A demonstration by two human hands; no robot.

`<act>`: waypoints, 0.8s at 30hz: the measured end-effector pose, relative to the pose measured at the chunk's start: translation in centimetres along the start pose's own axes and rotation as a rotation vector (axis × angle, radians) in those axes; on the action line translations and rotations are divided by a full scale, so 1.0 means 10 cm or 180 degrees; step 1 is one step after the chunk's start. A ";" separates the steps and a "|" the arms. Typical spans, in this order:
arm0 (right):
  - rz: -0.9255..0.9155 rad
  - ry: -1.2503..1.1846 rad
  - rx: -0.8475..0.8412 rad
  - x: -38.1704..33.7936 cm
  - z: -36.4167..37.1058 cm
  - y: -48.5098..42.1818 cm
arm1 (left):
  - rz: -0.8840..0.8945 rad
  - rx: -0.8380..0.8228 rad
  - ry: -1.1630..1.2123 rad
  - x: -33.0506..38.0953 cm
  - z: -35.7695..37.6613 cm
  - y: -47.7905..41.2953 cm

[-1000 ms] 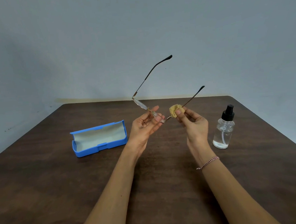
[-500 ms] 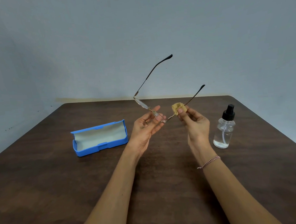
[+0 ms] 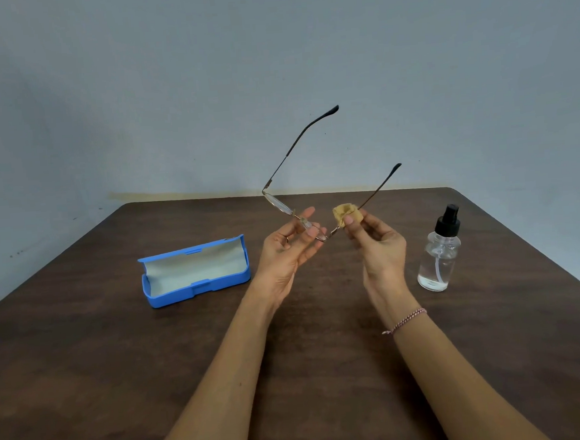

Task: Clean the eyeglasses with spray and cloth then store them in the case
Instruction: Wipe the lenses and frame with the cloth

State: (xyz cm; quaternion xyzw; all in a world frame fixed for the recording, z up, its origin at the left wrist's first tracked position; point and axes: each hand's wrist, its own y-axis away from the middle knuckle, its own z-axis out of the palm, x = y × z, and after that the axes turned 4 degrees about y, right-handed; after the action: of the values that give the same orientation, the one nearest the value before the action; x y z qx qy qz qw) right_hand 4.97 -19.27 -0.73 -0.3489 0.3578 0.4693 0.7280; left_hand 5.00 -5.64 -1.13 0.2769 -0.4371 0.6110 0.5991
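Thin metal eyeglasses (image 3: 278, 201) are held up over the table with both temple arms unfolded and pointing up and away. My left hand (image 3: 289, 250) pinches the frame at the bridge between thumb and fingers. My right hand (image 3: 376, 244) pinches a small yellow cloth (image 3: 344, 212) around the right lens, which the cloth hides. A blue glasses case (image 3: 196, 272) lies open on the table to the left, its pale lining showing. A clear spray bottle (image 3: 438, 254) with a black pump stands to the right of my right hand.
The dark brown wooden table (image 3: 86, 371) runs back to a plain grey-blue wall. Its far edge sits just behind the glasses and its right edge slants past the bottle.
My right hand with the cloth has shifted slightly up and outward along the right lens. The glasses and left hand have barely moved.
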 end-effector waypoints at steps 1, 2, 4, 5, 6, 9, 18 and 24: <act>0.0034 0.0052 -0.0072 0.02 0.01 0.02 | 0.0001 -0.0001 0.0009 0.00 0.00 0.00; 0.0076 0.0131 -0.0177 0.05 0.02 0.04 | 0.0006 0.0006 0.0037 0.00 0.01 0.00; 0.0193 0.0273 -0.0346 0.10 0.03 0.08 | 0.0045 0.0019 0.0072 -0.01 0.01 0.00; 0.0254 0.0309 -0.0378 0.12 0.03 0.09 | 0.0049 0.0027 0.0068 0.00 0.01 0.00; 0.0292 0.0320 -0.0377 0.13 0.03 0.09 | 0.0040 0.0030 0.0056 0.01 0.02 0.00; 0.0250 0.0236 -0.0305 0.09 0.03 0.07 | 0.0017 -0.0012 -0.0053 0.01 0.00 0.00; -0.0362 0.0474 0.0193 -0.13 -0.05 -0.06 | -0.0101 -0.0170 -0.0495 0.03 -0.16 -0.03; -0.1011 0.0945 0.0423 -0.27 -0.10 -0.11 | -0.0122 -0.0198 -0.0572 0.08 -0.25 -0.03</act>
State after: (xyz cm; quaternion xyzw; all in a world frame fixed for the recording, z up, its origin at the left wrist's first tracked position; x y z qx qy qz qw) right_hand 4.97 -21.61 1.28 -0.4174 0.4317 0.2676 0.7535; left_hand 5.62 -3.10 -1.50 0.3201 -0.5025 0.5582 0.5774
